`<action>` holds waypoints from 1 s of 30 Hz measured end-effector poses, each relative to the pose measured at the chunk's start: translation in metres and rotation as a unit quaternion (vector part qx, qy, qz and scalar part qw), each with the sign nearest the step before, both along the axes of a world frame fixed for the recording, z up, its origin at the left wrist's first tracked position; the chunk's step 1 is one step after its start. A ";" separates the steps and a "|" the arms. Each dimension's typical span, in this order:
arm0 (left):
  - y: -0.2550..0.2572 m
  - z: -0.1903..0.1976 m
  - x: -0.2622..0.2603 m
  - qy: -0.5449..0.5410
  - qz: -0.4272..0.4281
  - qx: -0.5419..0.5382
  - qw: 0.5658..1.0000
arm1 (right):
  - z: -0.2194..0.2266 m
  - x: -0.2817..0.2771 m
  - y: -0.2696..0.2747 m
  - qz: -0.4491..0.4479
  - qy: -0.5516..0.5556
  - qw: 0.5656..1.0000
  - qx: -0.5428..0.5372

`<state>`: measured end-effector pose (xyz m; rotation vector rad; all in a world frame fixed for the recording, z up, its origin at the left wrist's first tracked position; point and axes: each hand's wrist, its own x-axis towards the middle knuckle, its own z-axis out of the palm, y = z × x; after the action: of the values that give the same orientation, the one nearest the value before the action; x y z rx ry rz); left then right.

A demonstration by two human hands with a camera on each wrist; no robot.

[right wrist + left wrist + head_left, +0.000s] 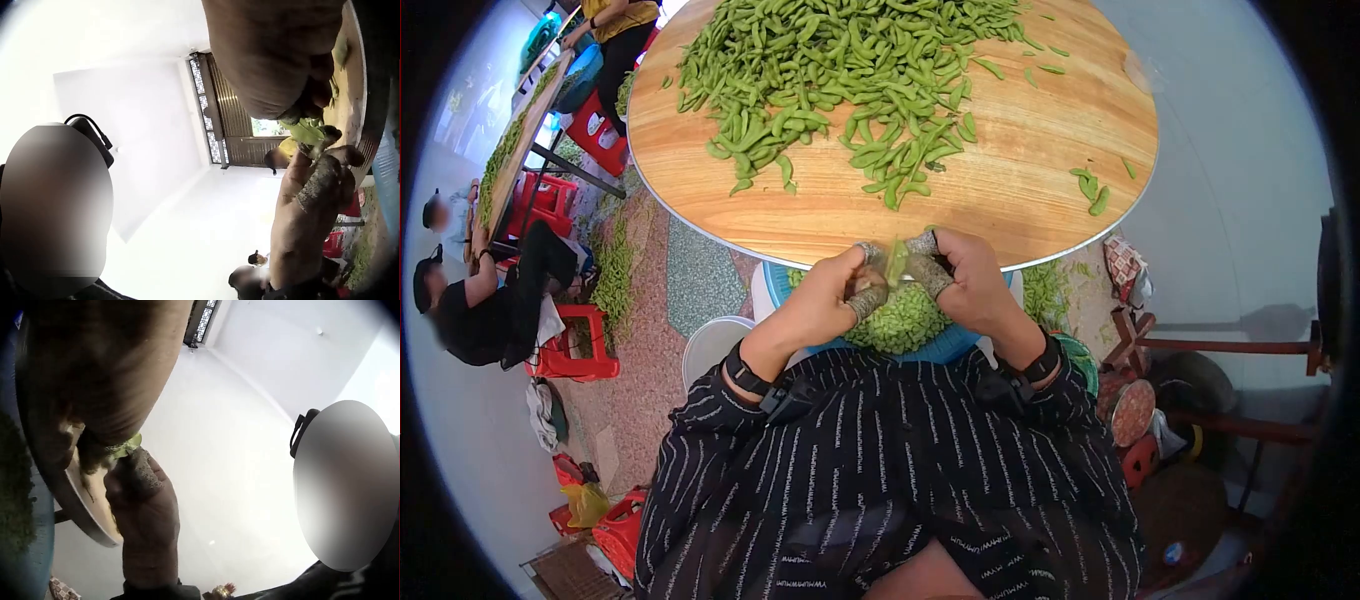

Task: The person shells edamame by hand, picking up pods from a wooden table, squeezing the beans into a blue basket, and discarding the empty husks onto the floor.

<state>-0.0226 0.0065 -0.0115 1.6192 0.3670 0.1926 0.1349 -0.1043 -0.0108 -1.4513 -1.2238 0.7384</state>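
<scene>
Over the near edge of the round table, my left hand (825, 290) and right hand (978, 282) meet around a green soybean pod (896, 262). Both pinch it between thumb and fingers. Grey speckled covers wrap several fingertips of each hand. In the left wrist view the pod (127, 447) shows pale green between the hands; the right wrist view shows the pod (306, 132) too. Right below the hands, shelled green beans (905, 322) are heaped in a blue basin (940, 347). A big pile of whole pods (830, 60) covers the far part of the table.
The wooden round table (1020, 180) has a few stray pods (1090, 190) at its right. A white bucket (712, 345) stands left of the basin. Red stools (580, 345) and seated people are at the left. A wooden frame (1135, 340) stands by the right wall.
</scene>
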 end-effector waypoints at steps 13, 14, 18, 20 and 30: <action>-0.002 0.004 0.013 -0.025 0.003 0.171 0.985 | 0.013 0.015 -0.018 -0.070 0.008 0.997 0.039; -0.002 0.008 0.015 -0.023 0.000 0.169 0.985 | 0.015 0.027 -0.022 -0.104 -0.004 0.994 0.035; 0.009 0.028 0.036 -0.072 0.001 0.395 0.916 | 0.018 0.092 -0.038 -0.242 -0.039 0.969 0.029; 0.015 0.034 0.049 -0.084 0.012 0.464 0.882 | 0.019 0.105 -0.045 -0.281 -0.042 0.958 0.040; 0.014 0.010 0.091 -0.033 -0.056 0.516 0.854 | -0.010 0.046 -0.052 -0.236 0.069 0.969 0.030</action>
<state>0.0686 0.0204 -0.0020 2.6834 0.0896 0.3972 0.1808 -0.1565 -0.0208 -1.5348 -0.7442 0.4622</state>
